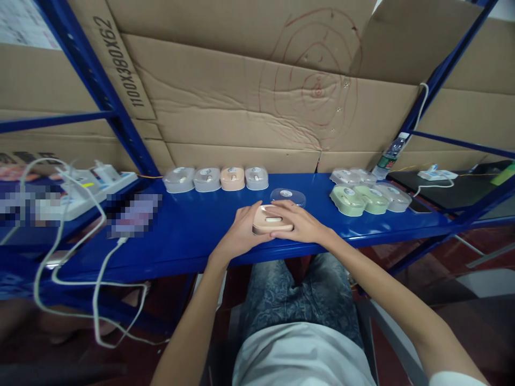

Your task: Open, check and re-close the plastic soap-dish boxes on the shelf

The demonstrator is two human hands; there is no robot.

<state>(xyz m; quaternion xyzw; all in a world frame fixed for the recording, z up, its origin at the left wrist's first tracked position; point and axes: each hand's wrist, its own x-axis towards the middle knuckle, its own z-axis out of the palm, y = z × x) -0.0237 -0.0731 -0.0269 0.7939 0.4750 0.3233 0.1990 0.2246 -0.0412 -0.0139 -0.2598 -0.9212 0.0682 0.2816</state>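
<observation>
A small peach-pink case [270, 220] with a white piece set in its top rests on the blue metal shelf [189, 236]. My left hand [240, 232] wraps its left side and my right hand [300, 221] covers its right side, both with fingers curled on it. Just behind the case lies a clear domed lid [287, 196], apart from my hands.
A row of several lidded cases [220, 178] lines the back of the shelf. A cluster of green and clear cases [367, 194] sits at right beside a water bottle [389, 156]. White power strips [86, 187] with trailing cables lie at left. Cardboard forms the back wall.
</observation>
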